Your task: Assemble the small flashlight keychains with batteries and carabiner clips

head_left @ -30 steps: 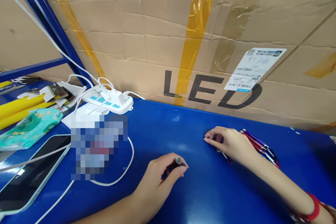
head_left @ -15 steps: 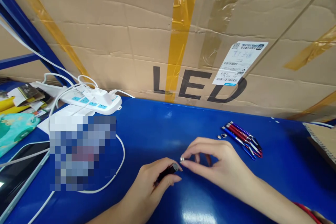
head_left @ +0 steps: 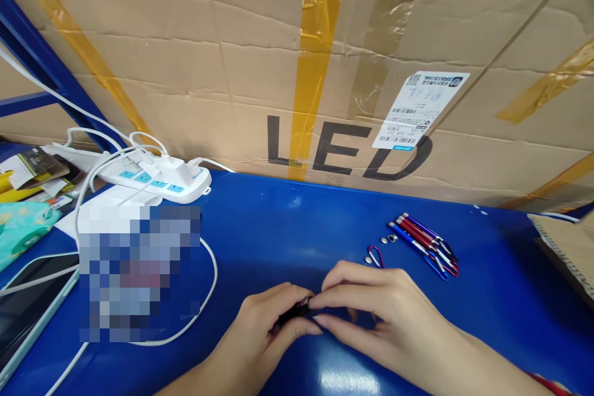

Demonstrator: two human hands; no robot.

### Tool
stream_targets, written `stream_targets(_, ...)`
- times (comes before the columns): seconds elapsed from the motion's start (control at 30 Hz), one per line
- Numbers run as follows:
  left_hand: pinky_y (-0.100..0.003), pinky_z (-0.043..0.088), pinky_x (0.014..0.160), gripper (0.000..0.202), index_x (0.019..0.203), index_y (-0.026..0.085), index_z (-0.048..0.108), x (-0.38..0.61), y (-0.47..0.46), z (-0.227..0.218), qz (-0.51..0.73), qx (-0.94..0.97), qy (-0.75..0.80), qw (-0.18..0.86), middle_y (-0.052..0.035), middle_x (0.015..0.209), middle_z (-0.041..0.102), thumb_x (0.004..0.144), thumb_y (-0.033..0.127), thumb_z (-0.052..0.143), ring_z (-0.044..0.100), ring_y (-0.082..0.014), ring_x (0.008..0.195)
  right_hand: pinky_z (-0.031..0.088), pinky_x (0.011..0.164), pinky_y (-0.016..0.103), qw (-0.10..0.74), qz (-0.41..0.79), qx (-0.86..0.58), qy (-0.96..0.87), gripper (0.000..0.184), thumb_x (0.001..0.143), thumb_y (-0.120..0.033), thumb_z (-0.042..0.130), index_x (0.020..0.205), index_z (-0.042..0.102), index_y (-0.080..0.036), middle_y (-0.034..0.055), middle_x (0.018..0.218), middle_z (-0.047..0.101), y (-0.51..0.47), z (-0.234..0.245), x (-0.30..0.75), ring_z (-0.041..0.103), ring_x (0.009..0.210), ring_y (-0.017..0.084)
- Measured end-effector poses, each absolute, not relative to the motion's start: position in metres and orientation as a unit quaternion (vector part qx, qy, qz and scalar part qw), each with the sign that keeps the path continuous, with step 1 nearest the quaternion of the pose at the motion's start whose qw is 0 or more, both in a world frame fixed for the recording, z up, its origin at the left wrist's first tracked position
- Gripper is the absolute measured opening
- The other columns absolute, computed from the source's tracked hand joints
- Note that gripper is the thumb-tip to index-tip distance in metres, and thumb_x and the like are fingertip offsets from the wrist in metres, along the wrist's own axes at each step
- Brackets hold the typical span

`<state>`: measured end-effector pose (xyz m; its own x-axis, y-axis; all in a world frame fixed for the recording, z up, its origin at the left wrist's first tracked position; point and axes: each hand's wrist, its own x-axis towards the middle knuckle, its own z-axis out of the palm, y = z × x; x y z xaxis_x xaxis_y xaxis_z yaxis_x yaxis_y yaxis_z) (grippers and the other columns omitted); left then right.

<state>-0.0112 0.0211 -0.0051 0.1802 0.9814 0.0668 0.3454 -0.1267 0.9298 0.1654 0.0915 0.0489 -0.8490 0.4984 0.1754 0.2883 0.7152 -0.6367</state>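
Observation:
My left hand (head_left: 271, 328) is closed around a short black tube (head_left: 290, 312), whose end points to the right. My right hand (head_left: 375, 306) has its thumb and forefinger at that end, touching or nearly touching it. The small silver metal piece seen in this pinch earlier is now mostly hidden by the fingertips. Just beyond the right hand lie a dark red carabiner (head_left: 377, 257) and a small silver disc (head_left: 367, 260). Another silver disc (head_left: 383, 240) rests farther back, beside a small metal part (head_left: 392, 238).
Several slim blue and red metal tubes with carabiner clips (head_left: 424, 244) lie at the right. At the left are a white power strip (head_left: 195, 185), white cables (head_left: 215, 284), a phone or tablet (head_left: 37, 303) and a blurred-out patch. A large cardboard box (head_left: 223, 74) stands behind the blue table (head_left: 260, 229).
My right hand has moved left and slightly down, bringing its pinch to the end of the black tube. The carabiner and near disc, previously behind the hand, now show.

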Motion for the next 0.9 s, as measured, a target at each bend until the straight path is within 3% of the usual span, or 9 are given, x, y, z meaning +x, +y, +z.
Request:
stream_targets(0.17,-0.014,0.039,0.061,0.009,0.082,0.019,0.061,-0.011,0.019,-0.012,0.364,0.670,0.510,0.399,0.0035,0.071,0.059,0.086,0.023,0.055,0.053,-0.0085,0.062,0.041,0.056,0.017,0.093,0.293,-0.231,-0.923,0.017,0.088,-0.025,0.052,0.095,0.068,-0.027,-0.0018,0.084,0.061,0.087,0.053,0.168,0.057,0.063,0.006)
stream_targets(0.27,-0.015,0.039,0.059,0.009,0.084,0.020,0.061,-0.010,0.020,-0.012,0.362,0.670,0.522,0.385,0.0034,0.070,0.060,0.085,0.025,0.055,0.053,-0.0092,0.061,0.042,0.059,0.016,0.118,0.288,-0.231,-0.922,0.016,0.086,-0.032,0.055,0.096,0.067,-0.028,-0.0034,0.087,0.062,0.097,0.058,0.178,0.058,0.064,0.005)
stream_targets(0.37,-0.015,0.039,0.055,0.010,0.083,0.021,0.060,-0.010,0.020,-0.005,0.362,0.641,0.558,0.384,0.0033,0.070,0.060,0.085,0.026,0.051,0.052,-0.0094,0.059,0.043,0.059,0.018,0.147,0.179,-0.298,-0.926,0.014,0.082,-0.033,0.061,0.093,0.068,-0.029,-0.0040,0.088,0.065,0.118,0.062,0.193,0.061,0.069,0.008)
stream_targets(0.43,-0.016,0.039,0.054,0.014,0.080,0.021,0.059,-0.010,0.021,0.000,0.356,0.628,0.573,0.389,0.0031,0.069,0.059,0.086,0.028,0.048,0.051,-0.0096,0.058,0.039,0.051,0.020,0.093,0.063,-0.383,-0.917,0.014,0.075,-0.028,0.068,0.088,0.070,-0.030,-0.0045,0.087,0.067,0.134,0.063,0.202,0.063,0.067,0.011)
stream_targets(0.5,-0.016,0.039,0.054,0.016,0.079,0.021,0.058,-0.010,0.021,0.002,0.350,0.627,0.574,0.393,0.0028,0.070,0.058,0.086,0.029,0.047,0.051,-0.0102,0.060,0.034,0.045,0.020,0.000,0.032,-0.429,-0.903,0.014,0.071,-0.026,0.071,0.084,0.071,-0.031,-0.0056,0.085,0.068,0.147,0.062,0.208,0.062,0.062,0.012)
stream_targets(0.67,-0.017,0.039,0.057,0.015,0.077,0.020,0.057,-0.011,0.023,-0.001,0.355,0.625,0.568,0.402,0.0027,0.070,0.057,0.086,0.029,0.047,0.051,-0.0102,0.062,0.036,0.052,0.021,-0.099,0.055,-0.431,-0.895,0.012,0.072,-0.024,0.070,0.080,0.072,-0.033,-0.0063,0.084,0.069,0.161,0.052,0.208,0.064,0.076,0.015)
stream_targets(0.9,-0.017,0.041,0.058,0.014,0.078,0.019,0.057,-0.010,0.024,-0.002,0.384,0.620,0.548,0.408,0.0021,0.070,0.058,0.085,0.026,0.047,0.052,-0.0099,0.060,0.038,0.053,0.021,-0.079,0.131,-0.416,-0.897,0.008,0.074,-0.027,0.064,0.074,0.072,-0.029,-0.0051,0.081,0.069,0.169,0.041,0.208,0.063,0.073,0.014)
